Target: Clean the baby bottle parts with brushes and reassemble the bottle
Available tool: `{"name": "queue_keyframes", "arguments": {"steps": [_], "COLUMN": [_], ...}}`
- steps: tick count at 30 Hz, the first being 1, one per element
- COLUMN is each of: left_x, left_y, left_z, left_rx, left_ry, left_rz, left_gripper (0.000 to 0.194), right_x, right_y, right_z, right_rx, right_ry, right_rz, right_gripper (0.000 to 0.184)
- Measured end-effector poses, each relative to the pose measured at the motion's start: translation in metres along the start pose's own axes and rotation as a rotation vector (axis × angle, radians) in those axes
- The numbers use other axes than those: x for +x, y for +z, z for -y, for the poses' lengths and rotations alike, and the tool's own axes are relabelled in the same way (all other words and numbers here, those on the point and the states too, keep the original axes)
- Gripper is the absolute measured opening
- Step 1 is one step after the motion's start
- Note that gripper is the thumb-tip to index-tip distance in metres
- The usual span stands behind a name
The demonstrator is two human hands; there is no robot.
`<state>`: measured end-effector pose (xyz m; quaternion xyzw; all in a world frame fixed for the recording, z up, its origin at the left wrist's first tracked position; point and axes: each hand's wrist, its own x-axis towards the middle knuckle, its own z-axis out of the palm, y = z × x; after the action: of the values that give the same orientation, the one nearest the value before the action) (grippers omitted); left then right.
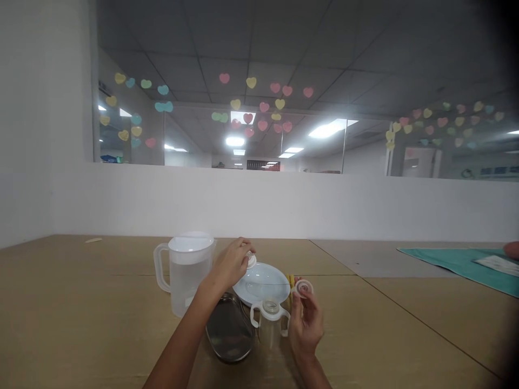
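My left hand (232, 265) is closed with its fingertips on a small white bottle part (252, 261), held over the far left rim of a pale oval dish (261, 283). My right hand (307, 327) pinches a round white bottle collar (304, 288), its ringed face showing, to the right of the dish. Between the hands a clear baby bottle (270, 329) with two white handles stands upright and uncapped on the table. Left of the bottle lies a dark, shiny metal tray (230, 332), partly behind my left forearm.
A translucent pitcher (190, 275) stands left of my left arm. Something yellow (291, 281) shows behind my right hand. At far right lie a teal mat (441, 256) and a printed sheet (498, 263). A wooden stick (93, 240) lies at back left, near the wall (259, 205).
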<state>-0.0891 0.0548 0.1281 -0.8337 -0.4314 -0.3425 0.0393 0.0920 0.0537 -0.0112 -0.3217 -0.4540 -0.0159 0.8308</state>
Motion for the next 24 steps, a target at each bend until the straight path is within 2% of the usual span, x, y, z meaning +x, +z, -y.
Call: {"name": "queue_keyframes", "arguments": {"steps": [2,5,8,13,18,24], "left_x": [0.000,0.001,0.002,0.003,0.004,0.003], "left_y": [0.001,0.003,0.005,0.010,0.014,0.015], "left_z": [0.001,0.001,0.000,0.001,0.002,0.003], "left_rx": [-0.006,-0.020,-0.023,-0.010,0.007,-0.017], "left_ry": [-0.001,-0.004,-0.018,-0.025,-0.009,0.001], "left_rz": [0.003,0.021,0.055,0.092,0.099,0.102], "left_gripper": [0.033,0.034,0.035,0.034,0.030,0.030], "right_x": [0.004,0.011,0.017,0.018,0.015,0.012], "right_y": [0.000,0.001,0.003,0.003,-0.001,-0.002], "right_z": [0.001,0.004,-0.001,-0.025,-0.038,-0.046], "right_rx": [0.062,0.169,0.253,0.343,0.203,0.078], "right_ry": [0.144,0.318,0.420,0.588,0.593,0.572], "right_rz": [-0.029,0.000,0.064,0.219,0.276,0.301], "right_gripper": [0.028,0.031,0.033,0.037,0.037,0.049]}}
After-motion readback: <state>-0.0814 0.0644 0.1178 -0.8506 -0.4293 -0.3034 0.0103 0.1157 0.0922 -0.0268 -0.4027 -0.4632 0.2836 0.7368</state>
